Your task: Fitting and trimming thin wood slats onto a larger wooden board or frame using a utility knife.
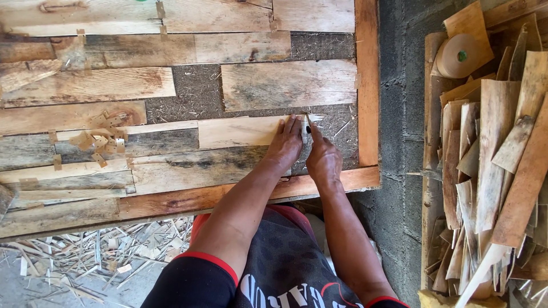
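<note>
Near the right edge of the wooden work table [368, 85], the left hand [283, 145] lies flat and open, pressing a pale veneer strip [240, 132]. The right hand [323, 159] is closed around a small blade [305, 126] at the strip's right end. Loose tape scraps [103, 140] sit toward the left. Right of the table, a bin [429, 171] holds stacked veneer offcuts [496, 165] and a brown tape roll [459, 55].

Left hand [283, 144] flat on pale veneer strip [240, 132], at strip's right end. Right hand [323, 158] just beside, fingers pinching small blade [304, 128], probably knife. Tape roll [458, 55] well right of strip, atop veneer pile [491, 171].
</note>
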